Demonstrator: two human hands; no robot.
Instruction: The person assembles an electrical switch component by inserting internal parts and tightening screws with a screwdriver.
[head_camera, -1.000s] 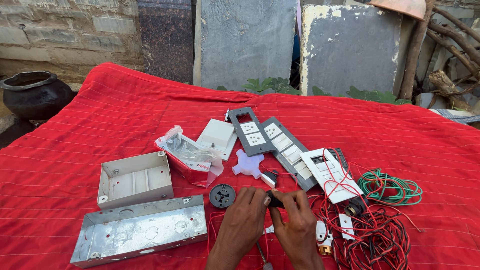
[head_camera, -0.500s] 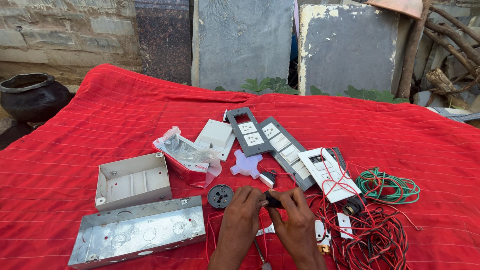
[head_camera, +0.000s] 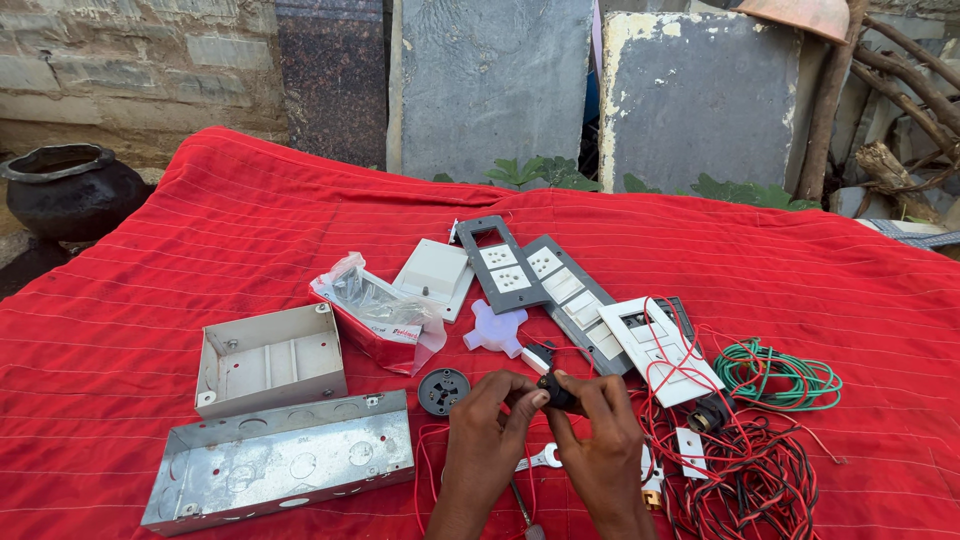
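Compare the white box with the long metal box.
The white box is short, nearly square and painted white; the metal box is long, narrow and bare grey. The metal box shows round knockouts along its side, the white box plain walls. The white box lies farther from the hands. Both are open-topped and empty on the red cloth.

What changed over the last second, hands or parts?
Very little. Both hands stay together over the red cloth, the left hand and right hand still pinching the same small black part; only the fingers shift slightly around it. Nothing was picked up or let go. The metal box, white box, switch plates and wires lie unmoved.
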